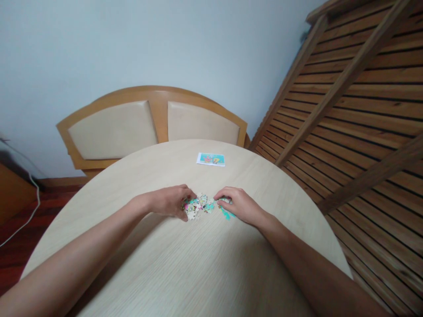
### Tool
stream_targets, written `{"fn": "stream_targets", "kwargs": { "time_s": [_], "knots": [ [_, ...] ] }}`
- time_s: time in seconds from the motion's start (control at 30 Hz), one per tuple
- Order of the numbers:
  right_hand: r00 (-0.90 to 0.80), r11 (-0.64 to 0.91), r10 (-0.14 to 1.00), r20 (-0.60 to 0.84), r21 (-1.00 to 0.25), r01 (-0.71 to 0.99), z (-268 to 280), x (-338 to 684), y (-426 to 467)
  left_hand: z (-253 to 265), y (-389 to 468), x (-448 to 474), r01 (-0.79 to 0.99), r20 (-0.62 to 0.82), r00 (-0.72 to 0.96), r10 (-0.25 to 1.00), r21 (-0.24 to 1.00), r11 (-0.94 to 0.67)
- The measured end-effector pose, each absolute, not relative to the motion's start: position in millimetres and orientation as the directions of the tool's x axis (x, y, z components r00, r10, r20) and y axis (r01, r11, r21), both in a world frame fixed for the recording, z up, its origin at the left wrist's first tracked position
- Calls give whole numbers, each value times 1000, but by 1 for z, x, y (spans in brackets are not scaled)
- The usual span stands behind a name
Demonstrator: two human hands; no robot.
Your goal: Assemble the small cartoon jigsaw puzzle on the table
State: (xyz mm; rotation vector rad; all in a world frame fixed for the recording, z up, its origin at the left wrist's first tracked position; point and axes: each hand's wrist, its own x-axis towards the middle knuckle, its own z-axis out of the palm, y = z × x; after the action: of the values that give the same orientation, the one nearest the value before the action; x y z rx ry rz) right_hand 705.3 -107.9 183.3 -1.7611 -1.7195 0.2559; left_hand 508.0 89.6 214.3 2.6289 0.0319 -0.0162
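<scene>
A small heap of jigsaw puzzle pieces [206, 204] lies on the round table between my two hands, white, turquoise and multicoloured. My left hand [175, 201] curls around the left side of the heap, with several pieces between its thumb and fingers. On the right, my right hand [236, 203] is bent over more pieces, its thumb and forefinger close together around some of them. Turquoise pieces [227, 214] stick out beneath that hand. The right palm and part of what it covers are hidden.
Beyond the heap, a small cartoon picture card [211, 159] lies on the pale wooden table [185, 273]. A bench with cream padded backs [114, 130] stands behind the table, against the wall. Slatted wooden boards [357, 110] rise at the right. A white cable [35, 207] hangs at the left.
</scene>
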Motion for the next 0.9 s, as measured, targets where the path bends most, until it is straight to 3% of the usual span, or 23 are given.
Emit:
{"fn": "stream_targets", "kwargs": {
  "time_s": [0.2,0.47,0.6,0.73,0.9],
  "knots": [
    [230,69,918,323,-702,709,186,705,-108,215,89,511,47,-101,995,-15,581,-812],
    [264,81,912,314,-768,635,186,704,-107,223,81,520,26,-16,1000,22,725,-688],
    [209,45,930,303,-656,754,187,707,-113,223,82,521,3,49,997,59,741,-672],
    [90,17,974,207,-466,884,190,712,-123,226,85,517,52,-36,999,38,705,-708],
    [51,42,982,183,-471,881,194,710,-122,227,83,512,118,-147,988,43,554,-824]
  ]
}}
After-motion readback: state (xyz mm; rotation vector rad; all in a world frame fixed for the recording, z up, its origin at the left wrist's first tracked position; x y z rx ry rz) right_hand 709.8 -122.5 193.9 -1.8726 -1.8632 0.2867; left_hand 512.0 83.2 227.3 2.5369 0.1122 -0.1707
